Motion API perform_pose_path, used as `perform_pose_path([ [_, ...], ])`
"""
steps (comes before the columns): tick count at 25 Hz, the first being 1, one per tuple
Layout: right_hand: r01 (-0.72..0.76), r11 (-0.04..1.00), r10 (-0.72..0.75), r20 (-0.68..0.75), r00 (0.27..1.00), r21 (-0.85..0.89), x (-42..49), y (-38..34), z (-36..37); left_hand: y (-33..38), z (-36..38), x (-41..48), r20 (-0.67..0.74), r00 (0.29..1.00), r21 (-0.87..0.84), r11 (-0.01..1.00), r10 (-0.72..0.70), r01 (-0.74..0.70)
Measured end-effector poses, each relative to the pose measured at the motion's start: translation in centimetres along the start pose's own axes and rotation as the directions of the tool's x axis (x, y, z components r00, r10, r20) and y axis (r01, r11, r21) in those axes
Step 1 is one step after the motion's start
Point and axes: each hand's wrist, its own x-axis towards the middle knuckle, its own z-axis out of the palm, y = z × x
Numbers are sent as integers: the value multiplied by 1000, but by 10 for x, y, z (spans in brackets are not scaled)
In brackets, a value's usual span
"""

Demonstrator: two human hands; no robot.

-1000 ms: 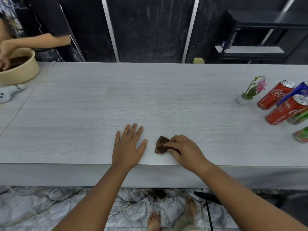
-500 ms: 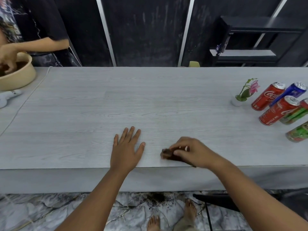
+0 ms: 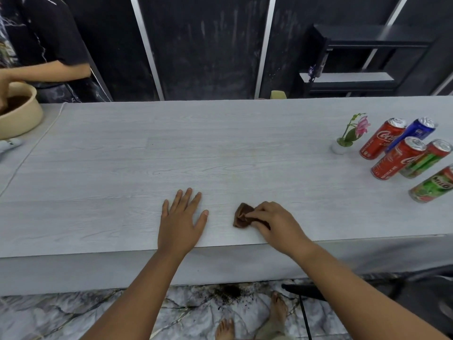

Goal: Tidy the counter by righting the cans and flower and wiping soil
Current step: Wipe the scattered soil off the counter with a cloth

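Note:
My right hand presses a small brown cloth onto the pale wood counter, close to its front edge. My left hand lies flat on the counter, fingers spread, just left of the cloth. At the far right several cans stand upright: two red cola cans, a blue can and two green Milo cans. A pink flower in a small white pot stands upright left of the cans.
Another person stands at the far left with a hand in a beige bowl of soil. A white cord runs along the counter's left side. Spilled soil lies on the marble floor by my bare feet. A black shelf stands behind.
My right hand has slid the cloth away from the front edge and slightly left, after drawing it toward the edge before. My left hand has stayed flat in place.

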Motion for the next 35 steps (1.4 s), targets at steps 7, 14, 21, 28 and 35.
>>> perform_pose_path([
  [7, -406, 857, 483, -217, 848, 317, -33, -6, -22, 49, -6, 7, 73, 997, -206, 978, -2, 17],
  [14, -452, 887, 457, -47, 888, 92, -45, -13, -3, 109, 5, 1, 263, 961, -299, 954, 86, -3],
  [21, -628, 745, 662, -145, 735, 224, -143, 21, -22, 196, 31, -21, 359, 896, -356, 925, 262, -128],
  [28, -635, 445, 895, -293, 336, 631, -269, 71, -101, 362, 79, -47, 498, 725, -610, 787, 475, -97],
  [35, -526, 326, 928, -373, 20, 785, -375, 108, -129, 496, 128, -80, 540, 479, -694, 688, 692, -211],
])
